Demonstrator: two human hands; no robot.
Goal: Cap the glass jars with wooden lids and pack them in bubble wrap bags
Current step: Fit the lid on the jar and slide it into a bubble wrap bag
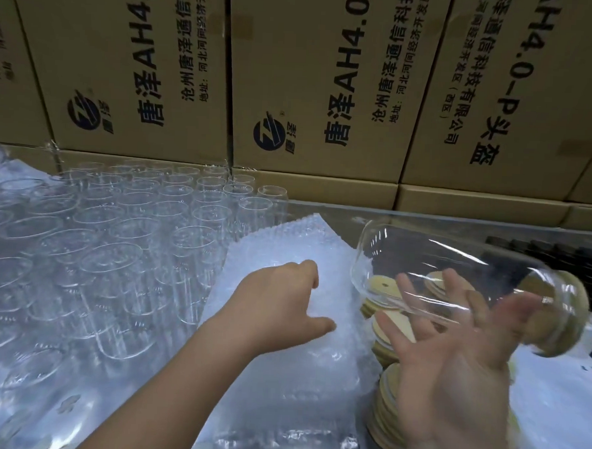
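Observation:
A glass jar [439, 261] lies on its side in the air at the right, its mouth closed by a wooden lid [568, 321]. My right hand [450, 377] is under it, palm up, with spread, straight fingers showing through the glass. My left hand [277, 301] rests on the top bubble wrap bag [280, 386] of a flat stack, fingertips bent down onto it and thumb spread apart. Loose wooden lids [388, 408] are piled between the bags and my right hand.
Several uncapped glass jars [117, 237] stand in tight rows on the left half of the table. Printed cardboard boxes [327, 90] form a wall along the back. A dark ribbed object [558, 256] sits at the far right behind the jar.

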